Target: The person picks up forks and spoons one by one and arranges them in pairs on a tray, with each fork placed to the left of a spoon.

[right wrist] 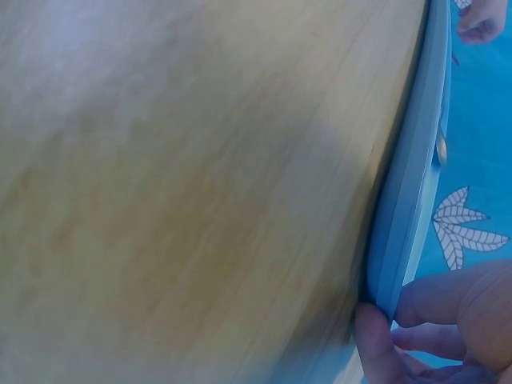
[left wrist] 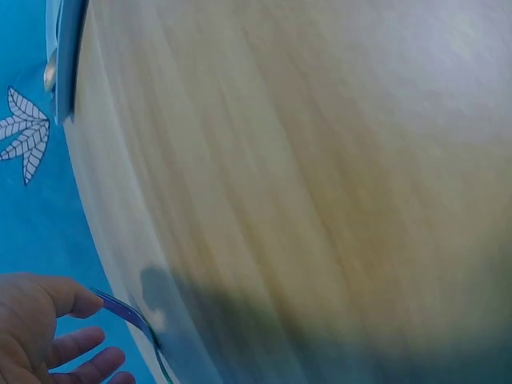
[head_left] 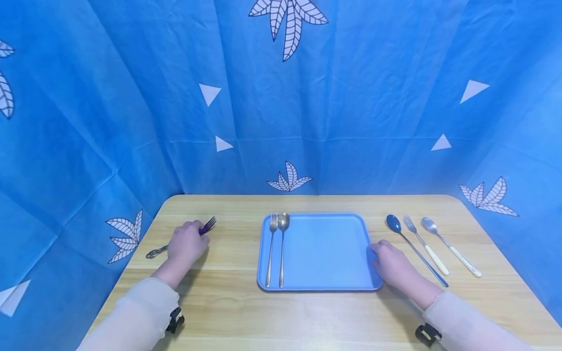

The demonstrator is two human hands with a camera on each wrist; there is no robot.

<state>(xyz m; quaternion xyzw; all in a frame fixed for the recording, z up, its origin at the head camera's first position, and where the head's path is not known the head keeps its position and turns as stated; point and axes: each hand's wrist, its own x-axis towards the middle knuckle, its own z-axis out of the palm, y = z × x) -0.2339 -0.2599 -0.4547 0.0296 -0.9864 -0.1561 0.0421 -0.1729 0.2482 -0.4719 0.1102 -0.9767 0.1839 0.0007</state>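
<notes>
My left hand (head_left: 188,243) is over a dark purple fork (head_left: 208,225) at the table's left side and pinches its middle. The tines point up and right, and the ornate handle end shows beyond the hand. In the left wrist view, the fork (left wrist: 128,310) starts at the fingertips, with the other fingers spread apart. My right hand (head_left: 391,261) grips the right edge of a blue tray (head_left: 325,253), thumb and fingers on either side of the rim in the right wrist view. On the tray's left part lie a fork (head_left: 271,243) and a spoon (head_left: 282,243), side by side.
Right of the tray lie a dark blue spoon (head_left: 393,223), a white-handled fork (head_left: 434,258) and a spoon with a pale patterned handle (head_left: 458,255), all slanted. A blue cloth (head_left: 272,107) with leaf prints hangs behind the wooden table (head_left: 281,321) and along its sides.
</notes>
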